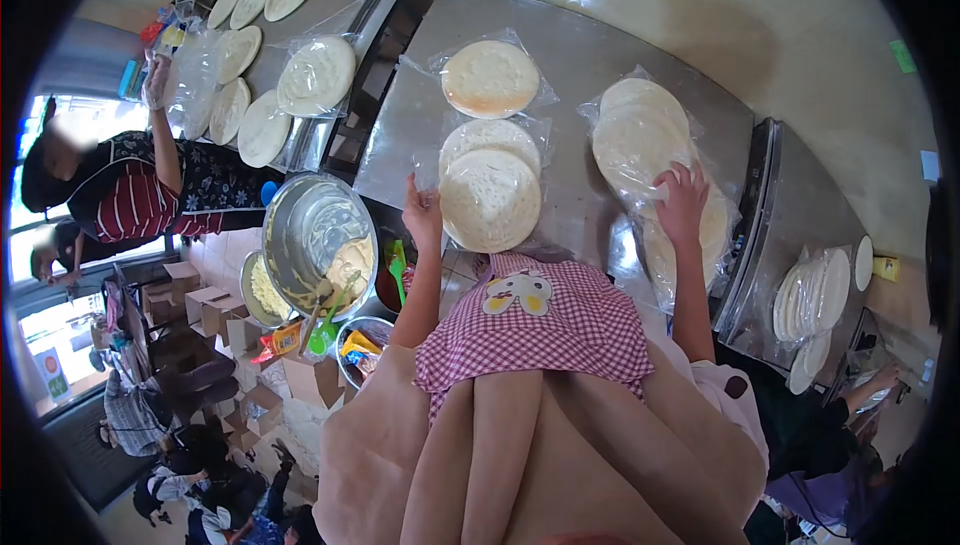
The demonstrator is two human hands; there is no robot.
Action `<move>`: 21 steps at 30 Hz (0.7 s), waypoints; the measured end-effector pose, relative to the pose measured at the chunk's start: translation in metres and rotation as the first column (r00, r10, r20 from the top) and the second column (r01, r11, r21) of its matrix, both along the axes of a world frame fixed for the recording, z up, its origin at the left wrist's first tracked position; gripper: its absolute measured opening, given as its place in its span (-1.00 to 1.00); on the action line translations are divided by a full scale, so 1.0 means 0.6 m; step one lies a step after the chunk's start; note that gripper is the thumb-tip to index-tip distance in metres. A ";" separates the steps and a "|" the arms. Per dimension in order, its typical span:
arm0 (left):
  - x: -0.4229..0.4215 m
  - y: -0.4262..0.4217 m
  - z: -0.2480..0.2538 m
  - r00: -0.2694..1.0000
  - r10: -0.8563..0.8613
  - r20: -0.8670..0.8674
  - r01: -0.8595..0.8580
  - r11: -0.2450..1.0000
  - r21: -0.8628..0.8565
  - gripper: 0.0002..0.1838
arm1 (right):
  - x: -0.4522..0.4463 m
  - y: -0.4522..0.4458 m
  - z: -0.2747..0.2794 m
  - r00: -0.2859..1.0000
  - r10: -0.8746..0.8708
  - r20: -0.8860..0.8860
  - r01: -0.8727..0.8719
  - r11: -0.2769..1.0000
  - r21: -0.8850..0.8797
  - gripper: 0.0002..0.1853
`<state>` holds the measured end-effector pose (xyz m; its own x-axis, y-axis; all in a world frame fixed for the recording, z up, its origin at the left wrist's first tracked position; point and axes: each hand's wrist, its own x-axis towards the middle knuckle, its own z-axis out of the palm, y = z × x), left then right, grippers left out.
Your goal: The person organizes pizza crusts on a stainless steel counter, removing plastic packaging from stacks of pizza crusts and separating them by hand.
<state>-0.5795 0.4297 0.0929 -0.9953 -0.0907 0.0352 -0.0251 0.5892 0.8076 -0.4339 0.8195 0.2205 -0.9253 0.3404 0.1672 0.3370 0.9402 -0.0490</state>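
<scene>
My left hand [421, 211] is at the left edge of a round pizza crust [490, 201] in a clear plastic bag, near the plastic. Its index finger is stretched out, and whether it touches the bag is unclear. Under that crust lies another, partly hidden, and behind them sits a bagged crust [490, 80] with a browned patch. On the right, my right hand [683, 197] rests with fingers spread on a row of overlapping bagged crusts [641, 140]. The front crusts of that row are partly covered by my hand and forearm.
Everything lies on a steel worktop [570, 75]. To the left are a large metal bowl [300, 210] with creamy mix, a green spatula [398, 270] and cardboard boxes [310, 377]. A co-worker [130, 185] stands at the left table; another person [815, 445] is at right. More bagged crusts [812, 295] lie right.
</scene>
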 end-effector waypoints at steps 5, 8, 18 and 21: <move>0.007 0.009 -0.011 1.000 -0.005 0.004 0.003 0.940 0.341 -0.43 | -0.038 -0.090 -0.031 0.965 0.114 -0.235 -0.212 0.870 -0.446 -0.59; 0.014 0.021 0.002 1.000 0.011 0.017 -0.019 0.813 0.583 -0.43 | -0.067 -0.180 -0.182 0.995 0.096 0.025 -0.051 0.706 -0.706 -0.60; 0.015 -0.040 -0.019 0.901 -0.057 0.431 -0.193 0.835 0.515 -0.63 | -0.143 -0.181 -0.276 0.980 0.089 -0.176 -0.192 0.640 -0.744 -0.77; 0.029 -0.029 -0.017 0.925 0.089 0.369 -0.307 0.745 0.592 -0.76 | -0.150 -0.201 -0.282 0.981 -0.030 -0.194 -0.182 0.236 -0.955 -0.81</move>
